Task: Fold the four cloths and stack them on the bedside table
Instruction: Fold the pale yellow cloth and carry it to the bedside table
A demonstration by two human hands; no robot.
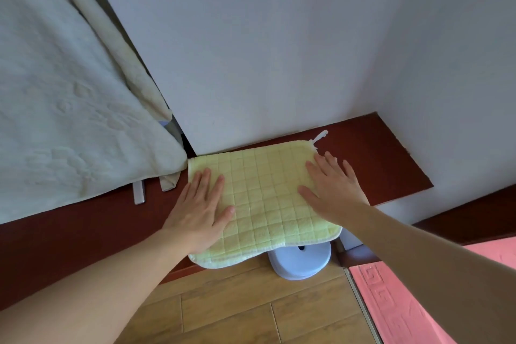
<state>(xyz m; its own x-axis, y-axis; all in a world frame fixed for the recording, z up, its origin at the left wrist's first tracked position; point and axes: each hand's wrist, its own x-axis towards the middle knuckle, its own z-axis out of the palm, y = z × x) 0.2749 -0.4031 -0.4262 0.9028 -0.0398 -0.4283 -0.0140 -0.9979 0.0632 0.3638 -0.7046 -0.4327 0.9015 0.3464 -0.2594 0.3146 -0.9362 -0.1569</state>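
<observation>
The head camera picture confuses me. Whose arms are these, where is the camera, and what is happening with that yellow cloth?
There is no machine here, only a person working with bare hands. The camera is worn on the person's head and looks forward and down, so both arms reach in from the bottom of the picture.

The left hand and right hand lie flat with straight fingers on a pale yellow checked cloth. They press on it rather than grip it, so nothing is held.

The cloth lies on a dark red-brown bedside table, and its near edge hangs over the front. That edge seems to show layers, so the cloth may be folded. No other cloth is clearly in view.

A white bed cover is at the left. Below are a wooden floor and a pink mat.
</observation>
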